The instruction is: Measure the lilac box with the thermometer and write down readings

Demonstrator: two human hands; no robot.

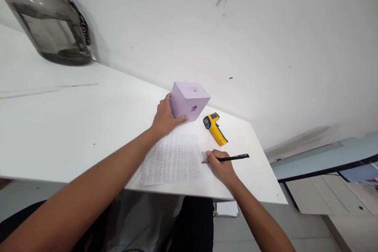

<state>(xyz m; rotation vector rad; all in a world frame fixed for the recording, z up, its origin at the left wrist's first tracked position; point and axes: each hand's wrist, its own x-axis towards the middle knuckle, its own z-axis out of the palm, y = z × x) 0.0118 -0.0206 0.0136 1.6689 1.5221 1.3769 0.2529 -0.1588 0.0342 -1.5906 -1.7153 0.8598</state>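
Observation:
My left hand (167,118) grips the lower left side of a lilac box (189,100), its thumb along the bottom front edge. The box stands against the wall and has a small dark purple mark on its front. In my right hand (220,165) is a black pen (234,157), its tip at the right edge of a paper sheet (174,161) covered in rows of faint marks, too small to read. Between the box and my right hand lies a yellow infrared thermometer (217,130) with a dark screen and blue buttons.
A large grey translucent bottle (50,23) with a black lid stands at the upper left of the white table (73,126). The white wall (236,39) runs along its back edge. Right of the table is a pale blue panel (319,157).

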